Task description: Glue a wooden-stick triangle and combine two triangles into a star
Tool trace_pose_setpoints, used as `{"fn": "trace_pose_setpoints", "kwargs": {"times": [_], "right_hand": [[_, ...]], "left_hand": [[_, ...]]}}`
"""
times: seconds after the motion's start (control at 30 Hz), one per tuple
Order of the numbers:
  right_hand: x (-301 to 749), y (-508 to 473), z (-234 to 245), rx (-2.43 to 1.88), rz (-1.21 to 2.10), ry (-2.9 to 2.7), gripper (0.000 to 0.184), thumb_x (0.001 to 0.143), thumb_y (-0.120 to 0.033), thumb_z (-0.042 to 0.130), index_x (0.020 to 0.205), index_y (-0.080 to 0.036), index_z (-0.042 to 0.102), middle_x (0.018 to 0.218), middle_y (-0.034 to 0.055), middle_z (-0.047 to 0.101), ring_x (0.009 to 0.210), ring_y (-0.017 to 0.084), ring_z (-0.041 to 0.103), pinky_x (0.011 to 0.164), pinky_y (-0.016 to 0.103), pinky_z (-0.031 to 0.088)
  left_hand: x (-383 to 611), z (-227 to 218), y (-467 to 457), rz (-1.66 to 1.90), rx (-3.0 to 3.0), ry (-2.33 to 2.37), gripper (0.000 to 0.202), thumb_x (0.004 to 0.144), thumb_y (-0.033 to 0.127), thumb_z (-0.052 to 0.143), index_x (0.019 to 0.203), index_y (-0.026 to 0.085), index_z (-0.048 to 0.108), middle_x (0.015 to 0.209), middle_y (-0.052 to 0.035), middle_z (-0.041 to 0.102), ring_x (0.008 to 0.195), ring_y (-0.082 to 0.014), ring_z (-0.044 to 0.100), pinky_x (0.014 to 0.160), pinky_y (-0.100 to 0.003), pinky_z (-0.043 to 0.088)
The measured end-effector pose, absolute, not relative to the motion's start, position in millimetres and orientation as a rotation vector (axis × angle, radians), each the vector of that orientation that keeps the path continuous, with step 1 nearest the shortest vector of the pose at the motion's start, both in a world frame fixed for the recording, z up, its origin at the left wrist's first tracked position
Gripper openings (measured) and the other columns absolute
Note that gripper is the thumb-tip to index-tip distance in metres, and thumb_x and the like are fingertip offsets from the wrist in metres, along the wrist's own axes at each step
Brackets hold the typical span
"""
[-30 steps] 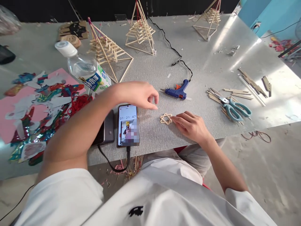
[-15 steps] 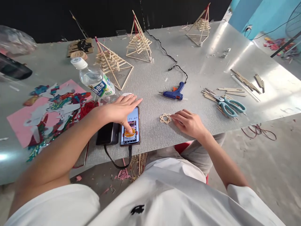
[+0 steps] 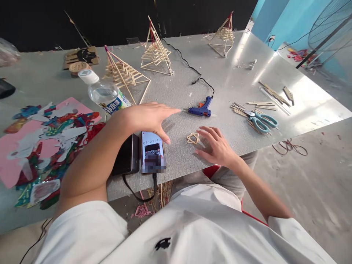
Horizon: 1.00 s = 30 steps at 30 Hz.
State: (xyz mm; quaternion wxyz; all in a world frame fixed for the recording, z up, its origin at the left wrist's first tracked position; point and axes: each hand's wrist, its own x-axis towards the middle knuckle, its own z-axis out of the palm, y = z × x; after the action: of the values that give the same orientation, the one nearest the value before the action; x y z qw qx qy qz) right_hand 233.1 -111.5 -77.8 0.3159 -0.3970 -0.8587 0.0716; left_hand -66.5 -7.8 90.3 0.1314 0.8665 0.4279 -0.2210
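My left hand hovers above the top end of a smartphone, thumb and fingers apart, holding nothing. The phone's screen is lit and a cable runs from its lower end. Beside it lies a black power bank, partly under my forearm. A small six-pointed star of wooden sticks lies flat on the table. Just right of the star, my right hand rests with its fingers spread; I cannot tell whether a fingertip touches it. Beyond the star lies a blue hot glue gun.
Teal-handled scissors lie on loose sticks at right. Stick pyramids stand at the back. A water bottle is behind my left hand. Colourful scraps cover pink paper at left. The glue gun's cord runs backward.
My left hand has lifted off the phone screen and moved right, and the screen picture has changed. My right hand's fingers have spread beside the star. The view has shifted slightly.
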Motion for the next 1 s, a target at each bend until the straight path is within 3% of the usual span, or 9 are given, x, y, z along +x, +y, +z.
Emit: {"fn": "trace_pose_setpoints", "kwargs": {"times": [0.1, 0.23, 0.37, 0.5, 0.57, 0.7, 1.0], "right_hand": [[228, -116, -81, -1.142, 0.204, -2.26, 0.094, 0.11, -0.068, 0.079, 0.183, -0.022, 0.042, 0.167, 0.0233, 0.071, 0.151, 0.044, 0.064, 0.124, 0.069, 0.061], [228, -114, -80, -1.198, 0.273, -2.288, 0.093, 0.11, -0.071, 0.075, 0.183, -0.023, 0.042, 0.159, 0.0212, 0.076, 0.149, 0.045, 0.066, 0.123, 0.071, 0.061], [226, -113, -76, -1.196, 0.274, -2.281, 0.088, 0.113, -0.069, 0.073, 0.182, -0.025, 0.043, 0.155, 0.0188, 0.079, 0.145, 0.043, 0.069, 0.12, 0.069, 0.062], [224, -114, -75, -1.178, 0.246, -2.265, 0.087, 0.113, -0.067, 0.074, 0.183, -0.027, 0.041, 0.153, 0.0167, 0.081, 0.141, 0.042, 0.07, 0.118, 0.068, 0.062], [224, -115, -74, -1.174, 0.24, -2.257, 0.087, 0.113, -0.066, 0.075, 0.183, -0.029, 0.04, 0.151, 0.0158, 0.082, 0.139, 0.041, 0.071, 0.118, 0.067, 0.061], [223, -117, -72, -1.178, 0.237, -2.241, 0.088, 0.113, -0.061, 0.078, 0.185, -0.03, 0.038, 0.146, 0.0139, 0.084, 0.136, 0.04, 0.071, 0.116, 0.064, 0.062], [222, -117, -68, -1.247, 0.277, -2.264, 0.091, 0.113, -0.062, 0.076, 0.187, -0.03, 0.033, 0.147, 0.0142, 0.084, 0.137, 0.04, 0.072, 0.117, 0.064, 0.059]], "left_hand": [[-61, 81, -11, -0.664, 2.51, 1.187, 0.127, 0.09, 0.058, 0.098, 0.192, 0.021, 0.033, 0.192, -0.0193, 0.047, 0.176, -0.0414, 0.048, 0.147, -0.046, 0.034], [-55, 64, -8, -0.578, 2.592, 1.087, 0.112, 0.093, 0.058, 0.097, 0.185, 0.018, 0.047, 0.19, -0.0184, 0.05, 0.177, -0.0368, 0.046, 0.148, -0.044, 0.031], [-45, 55, -4, -0.519, 2.66, 0.975, 0.076, 0.095, 0.054, 0.098, 0.16, 0.021, 0.074, 0.18, -0.0147, 0.062, 0.171, -0.0352, 0.052, 0.144, -0.044, 0.035], [-39, 55, -5, -0.4, 2.623, 1.023, 0.035, 0.104, 0.043, 0.09, 0.132, 0.023, 0.086, 0.148, -0.0094, 0.082, 0.143, -0.0315, 0.073, 0.117, -0.039, 0.05], [-38, 56, -6, -0.354, 2.592, 1.062, 0.022, 0.108, 0.042, 0.084, 0.121, 0.024, 0.088, 0.129, -0.0055, 0.086, 0.122, -0.0278, 0.079, 0.099, -0.036, 0.049], [-36, 53, -6, -0.329, 2.545, 1.013, 0.023, 0.108, 0.049, 0.085, 0.111, 0.027, 0.088, 0.105, -0.0005, 0.086, 0.094, -0.0212, 0.076, 0.082, -0.034, 0.041], [-35, 43, -3, -0.359, 2.539, 1.06, 0.029, 0.111, 0.049, 0.071, 0.104, 0.027, 0.089, 0.096, -0.0014, 0.086, 0.078, -0.0185, 0.07, 0.075, -0.033, 0.037]]}}
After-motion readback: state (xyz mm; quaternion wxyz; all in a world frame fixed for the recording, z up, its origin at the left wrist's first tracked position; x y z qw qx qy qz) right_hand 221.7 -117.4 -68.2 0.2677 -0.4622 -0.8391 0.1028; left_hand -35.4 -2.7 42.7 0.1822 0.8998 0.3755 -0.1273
